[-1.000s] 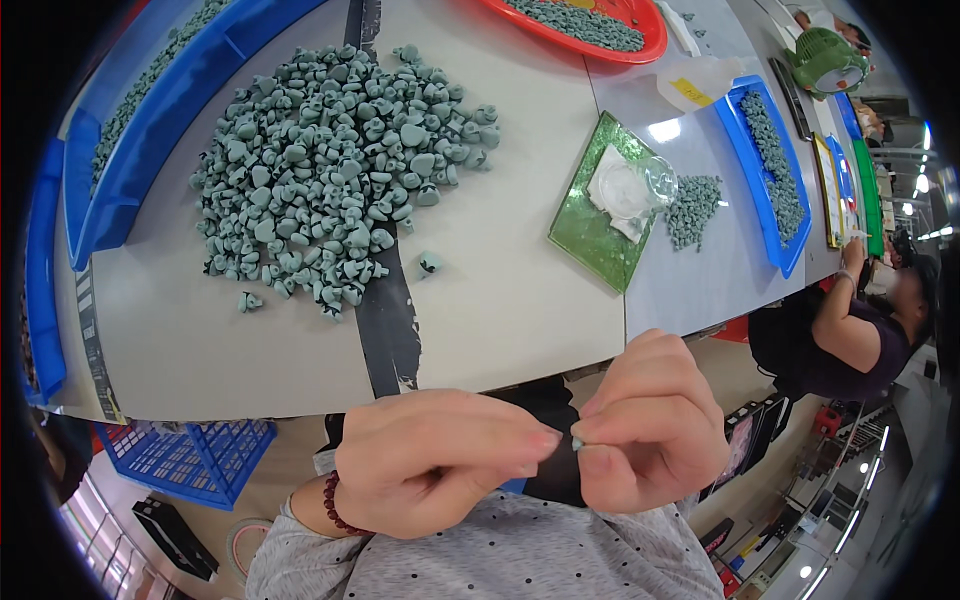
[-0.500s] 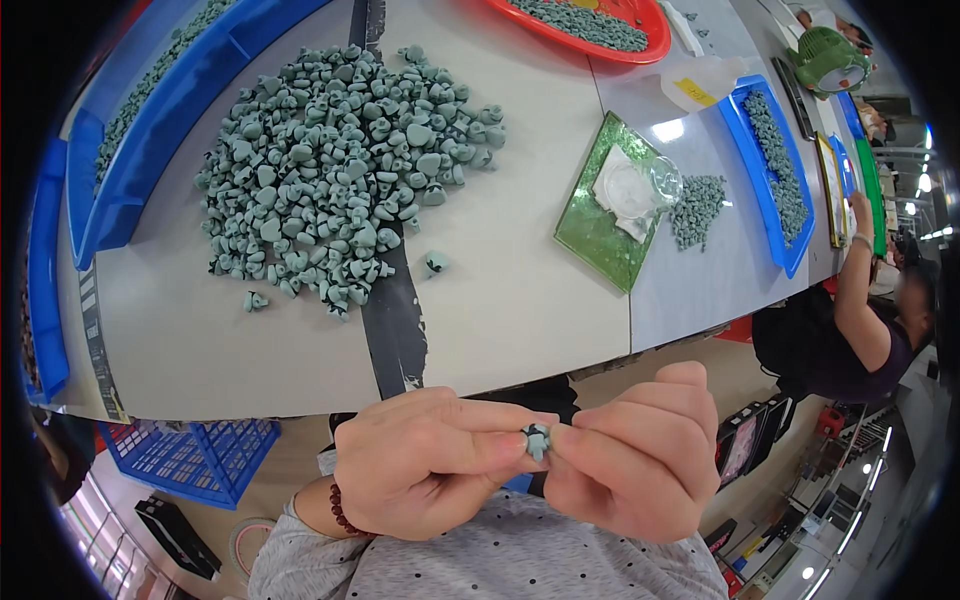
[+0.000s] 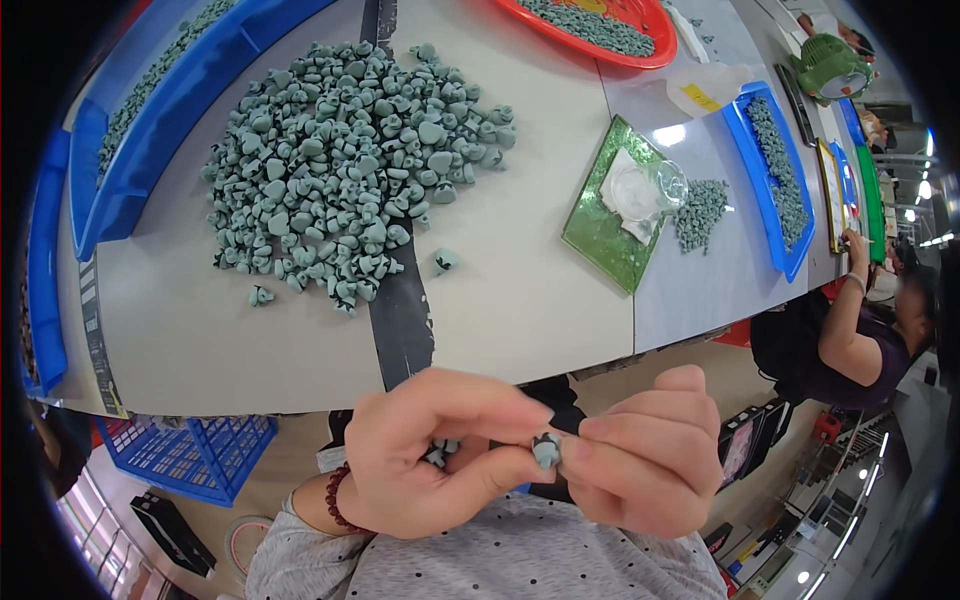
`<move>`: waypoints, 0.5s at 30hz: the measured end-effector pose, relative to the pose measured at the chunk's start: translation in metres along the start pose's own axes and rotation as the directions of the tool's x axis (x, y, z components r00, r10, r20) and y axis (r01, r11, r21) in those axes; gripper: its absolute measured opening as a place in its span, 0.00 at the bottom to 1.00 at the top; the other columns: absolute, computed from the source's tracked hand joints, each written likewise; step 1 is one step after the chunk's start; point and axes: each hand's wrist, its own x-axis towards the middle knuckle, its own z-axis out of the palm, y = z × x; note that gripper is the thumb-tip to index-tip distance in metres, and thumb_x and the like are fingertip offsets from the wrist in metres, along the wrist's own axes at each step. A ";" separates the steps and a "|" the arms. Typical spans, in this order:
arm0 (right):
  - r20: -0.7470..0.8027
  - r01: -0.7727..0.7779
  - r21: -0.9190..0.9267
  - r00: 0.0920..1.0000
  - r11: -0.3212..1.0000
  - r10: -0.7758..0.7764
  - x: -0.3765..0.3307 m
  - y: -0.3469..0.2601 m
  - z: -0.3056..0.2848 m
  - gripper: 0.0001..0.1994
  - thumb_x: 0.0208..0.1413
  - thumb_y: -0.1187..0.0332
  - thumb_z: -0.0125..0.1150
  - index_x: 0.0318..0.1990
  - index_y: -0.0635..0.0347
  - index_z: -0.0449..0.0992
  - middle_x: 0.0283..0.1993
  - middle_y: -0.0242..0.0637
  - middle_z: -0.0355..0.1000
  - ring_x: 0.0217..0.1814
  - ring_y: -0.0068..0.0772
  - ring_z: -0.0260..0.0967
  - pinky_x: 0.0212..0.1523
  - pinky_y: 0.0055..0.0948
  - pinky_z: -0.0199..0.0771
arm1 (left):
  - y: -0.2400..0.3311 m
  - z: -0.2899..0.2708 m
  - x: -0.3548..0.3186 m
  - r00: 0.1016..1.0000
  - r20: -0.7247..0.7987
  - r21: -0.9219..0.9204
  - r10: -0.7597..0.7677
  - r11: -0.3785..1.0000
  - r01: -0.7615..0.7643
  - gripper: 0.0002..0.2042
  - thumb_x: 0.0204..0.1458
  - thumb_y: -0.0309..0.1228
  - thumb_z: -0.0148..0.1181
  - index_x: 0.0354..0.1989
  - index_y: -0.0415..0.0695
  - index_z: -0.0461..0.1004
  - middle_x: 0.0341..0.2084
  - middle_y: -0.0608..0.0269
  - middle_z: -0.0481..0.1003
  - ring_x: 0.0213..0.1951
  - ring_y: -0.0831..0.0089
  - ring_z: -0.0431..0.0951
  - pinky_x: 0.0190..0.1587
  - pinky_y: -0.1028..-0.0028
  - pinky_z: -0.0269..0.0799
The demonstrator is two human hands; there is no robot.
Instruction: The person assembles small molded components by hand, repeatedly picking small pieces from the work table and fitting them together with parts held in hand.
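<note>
My right hand (image 3: 645, 455) pinches a small grey-green figure part with black markings (image 3: 546, 450) between thumb and fingers, in front of my chest. The thumb tip of my left hand (image 3: 425, 455) meets that part's left side, while its index finger arches above. Another grey-green and black part (image 3: 440, 452) sits in the curl of my left fingers, mostly covered. Beyond my hands, a large pile of similar small parts (image 3: 330, 170) spreads over the table. Two loose ones, a right part (image 3: 445, 261) and a left part (image 3: 261, 295), lie at the pile's near edge.
Blue trays (image 3: 170, 130) stand at left, and another blue tray (image 3: 740, 120) at right holds small parts. A red tray (image 3: 665, 45) is at the back. A green plate (image 3: 590, 225) carries a clear dish (image 3: 660, 185). At right sits a person (image 3: 860, 330).
My left index finger has lifted off the small part and the hand has loosened, showing another part inside. The pinched part has turned and shifted slightly right and down.
</note>
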 end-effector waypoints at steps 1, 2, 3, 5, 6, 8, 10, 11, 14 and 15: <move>-0.002 0.000 -0.005 1.000 1.000 0.000 0.000 0.000 0.000 0.11 0.29 0.75 0.66 0.26 0.56 0.74 0.26 0.30 0.68 0.22 0.25 0.61 0.19 0.23 0.48 | -0.001 0.000 0.002 0.998 0.024 -0.034 -0.056 0.998 0.056 0.08 0.44 0.22 0.61 0.30 0.35 0.68 0.23 0.51 0.76 0.22 0.78 0.75 0.22 0.85 0.67; -0.024 -0.046 0.054 0.999 0.997 0.047 0.000 0.000 0.000 0.12 0.28 0.76 0.65 0.26 0.56 0.74 0.26 0.30 0.68 0.22 0.25 0.61 0.20 0.22 0.49 | -0.001 0.000 0.003 0.993 0.048 -0.066 -0.111 0.991 0.114 0.10 0.44 0.25 0.63 0.29 0.36 0.68 0.22 0.54 0.76 0.22 0.79 0.75 0.23 0.85 0.67; -0.041 -0.088 0.118 0.995 0.989 0.094 0.000 0.000 0.000 0.12 0.27 0.76 0.65 0.27 0.56 0.74 0.27 0.30 0.68 0.23 0.26 0.60 0.20 0.22 0.49 | -0.002 -0.001 0.003 0.993 0.048 -0.066 -0.110 0.991 0.113 0.10 0.44 0.25 0.63 0.29 0.36 0.68 0.22 0.54 0.76 0.22 0.79 0.75 0.23 0.85 0.67; -0.040 -0.103 0.172 0.993 0.980 0.111 0.001 0.000 -0.001 0.14 0.27 0.76 0.66 0.28 0.58 0.76 0.28 0.31 0.69 0.24 0.26 0.63 0.21 0.22 0.52 | -0.003 -0.003 0.001 0.979 0.094 -0.127 -0.179 0.973 0.190 0.11 0.43 0.27 0.65 0.29 0.36 0.69 0.22 0.57 0.76 0.23 0.78 0.75 0.25 0.83 0.67; -0.037 -0.118 0.225 0.991 0.967 0.129 0.001 0.000 -0.002 0.15 0.26 0.76 0.67 0.29 0.60 0.77 0.30 0.32 0.71 0.25 0.25 0.65 0.22 0.21 0.54 | -0.004 -0.002 0.000 0.979 0.095 -0.127 -0.179 0.973 0.190 0.11 0.43 0.27 0.65 0.29 0.36 0.69 0.22 0.57 0.76 0.23 0.78 0.75 0.25 0.83 0.67; -0.019 -0.130 0.237 0.990 0.963 0.139 0.002 -0.001 -0.003 0.14 0.27 0.77 0.67 0.29 0.61 0.77 0.30 0.32 0.71 0.25 0.26 0.65 0.22 0.21 0.55 | -0.005 -0.002 -0.003 0.978 0.061 -0.179 -0.199 0.962 0.206 0.10 0.43 0.27 0.65 0.28 0.37 0.70 0.23 0.57 0.76 0.24 0.77 0.75 0.26 0.81 0.67; -0.003 -0.142 0.249 0.989 0.958 0.148 0.002 -0.001 -0.003 0.14 0.28 0.77 0.67 0.30 0.61 0.77 0.30 0.32 0.71 0.25 0.26 0.65 0.22 0.21 0.56 | -0.006 -0.002 -0.001 0.983 0.071 -0.187 -0.170 0.966 0.180 0.11 0.42 0.28 0.66 0.29 0.37 0.70 0.23 0.57 0.75 0.25 0.77 0.74 0.26 0.82 0.67; -0.008 -0.157 0.266 0.986 0.951 0.165 0.003 -0.002 -0.002 0.14 0.28 0.77 0.67 0.30 0.61 0.77 0.30 0.33 0.71 0.25 0.26 0.66 0.22 0.21 0.58 | -0.006 -0.002 0.000 0.987 0.080 -0.195 -0.141 0.969 0.154 0.11 0.42 0.28 0.66 0.29 0.38 0.70 0.23 0.57 0.75 0.25 0.77 0.74 0.26 0.82 0.67; 0.046 -0.125 0.312 0.992 0.942 0.116 0.005 0.005 0.000 0.14 0.31 0.74 0.67 0.32 0.61 0.76 0.30 0.35 0.70 0.26 0.28 0.64 0.22 0.21 0.58 | -0.006 -0.001 0.002 0.983 0.088 -0.233 -0.161 0.956 0.178 0.13 0.40 0.30 0.68 0.28 0.38 0.70 0.21 0.59 0.74 0.23 0.79 0.72 0.25 0.82 0.65; 0.105 -0.080 0.346 0.993 0.935 0.046 0.006 0.009 0.000 0.14 0.33 0.70 0.67 0.32 0.61 0.75 0.30 0.36 0.69 0.27 0.29 0.63 0.22 0.22 0.57 | -0.007 -0.002 0.003 0.983 0.089 -0.232 -0.161 0.956 0.178 0.13 0.40 0.30 0.68 0.28 0.38 0.70 0.21 0.59 0.74 0.23 0.79 0.72 0.25 0.82 0.65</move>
